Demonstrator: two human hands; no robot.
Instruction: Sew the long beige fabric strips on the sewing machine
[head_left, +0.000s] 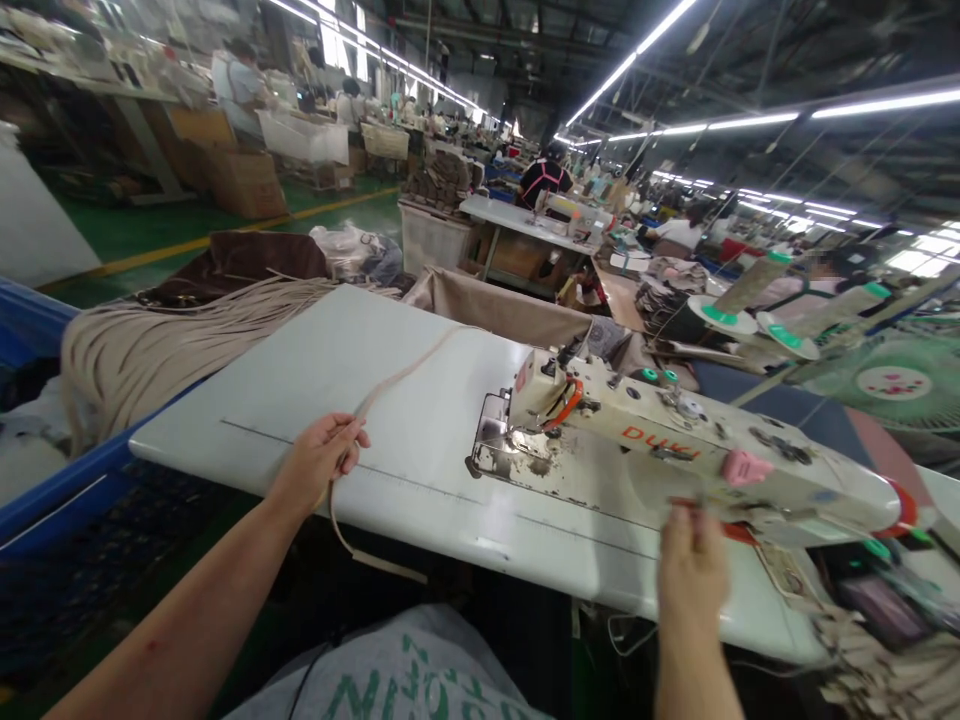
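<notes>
My left hand (330,455) is closed around a narrow beige fabric strip (397,375). One end of the strip runs across the white tabletop to its far side, and the other hangs over the front edge in a loop. On the right, my right hand (694,555) is blurred by motion in front of the sewing machine (637,425). Its fingers are curled, and a reddish thing shows at their tips, too smeared to name. The machine's needle area and metal plate (499,445) lie between my hands, with no strip under the needle.
A bundle of beige strips (172,345) hangs over a blue bin (45,510) at left. Behind the table (300,365) stands a cloth-lined container (510,310). Thread cones (750,285) and a fan (892,380) are at right. People work at other tables farther back.
</notes>
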